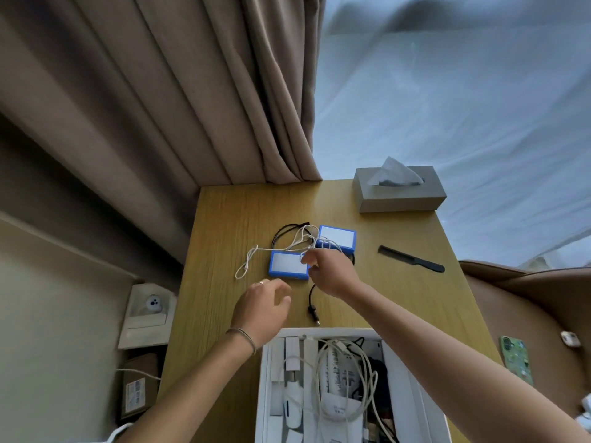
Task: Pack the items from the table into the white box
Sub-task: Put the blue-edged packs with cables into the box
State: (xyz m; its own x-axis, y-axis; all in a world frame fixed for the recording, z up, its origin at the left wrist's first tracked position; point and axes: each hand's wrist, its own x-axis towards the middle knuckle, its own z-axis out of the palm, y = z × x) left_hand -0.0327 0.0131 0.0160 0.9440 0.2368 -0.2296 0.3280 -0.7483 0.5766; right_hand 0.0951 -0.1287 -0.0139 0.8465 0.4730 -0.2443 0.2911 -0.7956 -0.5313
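White box (pixel 412 394) at the counter's (pixel 224 219) near edge, holding coiled white cables and small white packs, right hand (pixel 329 273) seemingly pinching the white cord (pixel 256 254) beside two blue-edged units (pixel 287 265), left hand (pixel 265 308) hovering relaxed, holding nothing.

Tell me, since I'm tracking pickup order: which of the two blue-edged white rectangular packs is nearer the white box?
The left blue-edged white rectangular pack, just beyond the left hand; the other pack lies farther back, toward the grey tissue box.
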